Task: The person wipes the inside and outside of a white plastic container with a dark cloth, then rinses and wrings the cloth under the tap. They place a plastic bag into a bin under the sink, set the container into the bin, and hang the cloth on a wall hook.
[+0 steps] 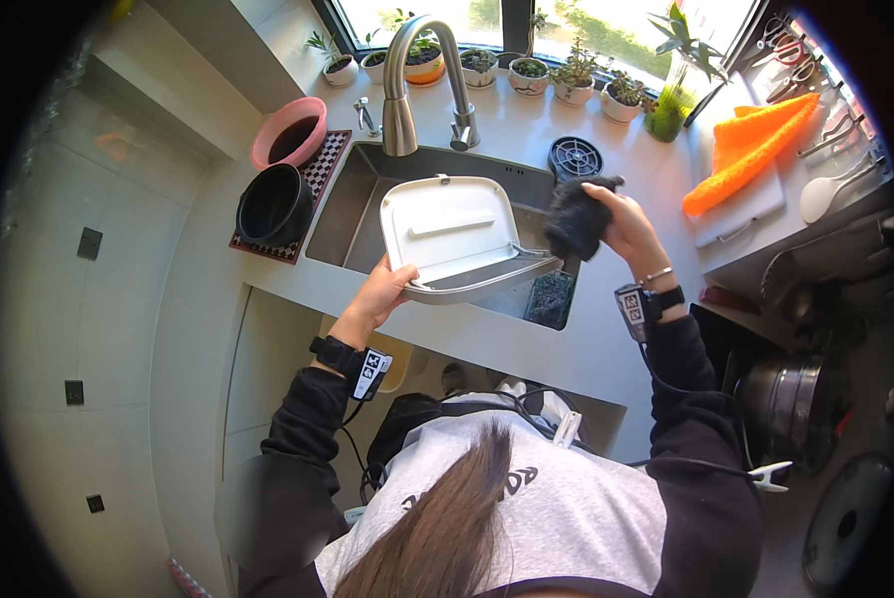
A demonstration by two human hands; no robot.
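My left hand (380, 291) grips the near-left corner of a white plastic lid (447, 202), which stands raised on a hinged frame (477, 290). The lid's ribbed inner side faces up towards me, over the stainless steel sink (342, 217). In my right hand (630, 228) is a bunched dark cloth (580, 217), just right of the lid and apart from it. A steel faucet (424, 82) arches above the sink's back edge; whether water runs is not visible. Behind the cloth, a round black drain strainer (575, 157) rests by the sink's back right corner.
A pink bowl (290, 131) and a black pot (273, 205) stand on a checkered mat (326, 161) at the left. Several potted plants (529, 75) line the window. An orange towel (753, 153) hangs over a white board (746, 202) at the right. Dark mesh (550, 295) lies in the sink's corner.
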